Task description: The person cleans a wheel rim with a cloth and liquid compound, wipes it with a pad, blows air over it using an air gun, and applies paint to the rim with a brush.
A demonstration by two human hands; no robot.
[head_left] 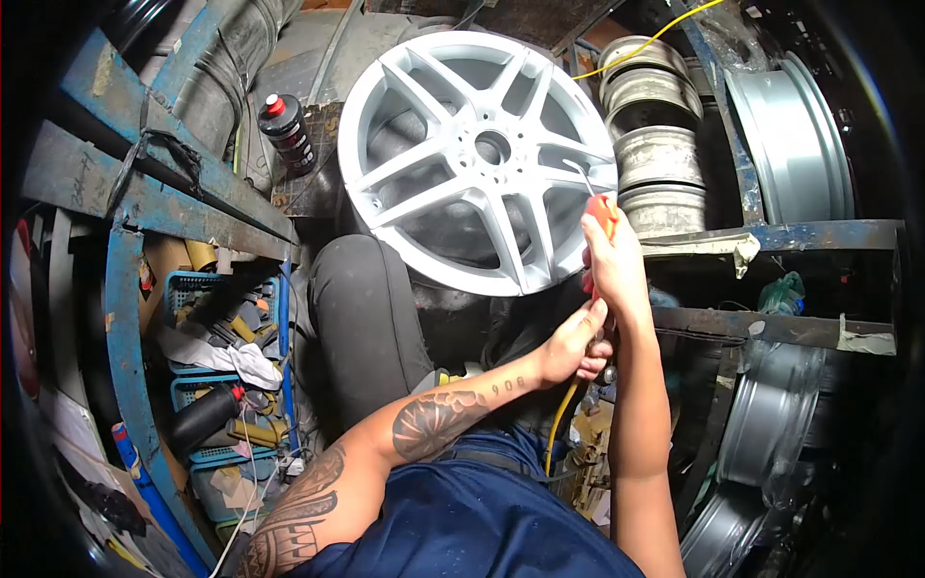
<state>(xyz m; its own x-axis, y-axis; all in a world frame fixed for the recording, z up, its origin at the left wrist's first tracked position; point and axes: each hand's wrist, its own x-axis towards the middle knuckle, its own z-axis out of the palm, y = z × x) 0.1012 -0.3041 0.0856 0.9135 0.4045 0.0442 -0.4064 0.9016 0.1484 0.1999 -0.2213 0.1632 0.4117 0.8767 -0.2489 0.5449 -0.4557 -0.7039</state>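
Observation:
A large silver alloy wheel rim (pixel 485 183) with paired spokes lies face up in front of me, above my knee. My right hand (pixel 617 258) is wrapped round a red air blow gun (pixel 603 208), whose thin bent metal nozzle reaches over the rim's right edge. Just below it, my left hand (pixel 575 349) is closed at the lower end of the gun, where a yellow air hose (pixel 562 416) hangs down. Exactly which part the left fingers grip is hidden.
A black bottle with a red cap (pixel 282 133) stands left of the rim. Blue metal frames (pixel 125 299) and stacked baskets (pixel 224 279) of small items line the left. On the right are stacked worn rims (pixel 658 159) and a rack with a silver rim (pixel 785 144).

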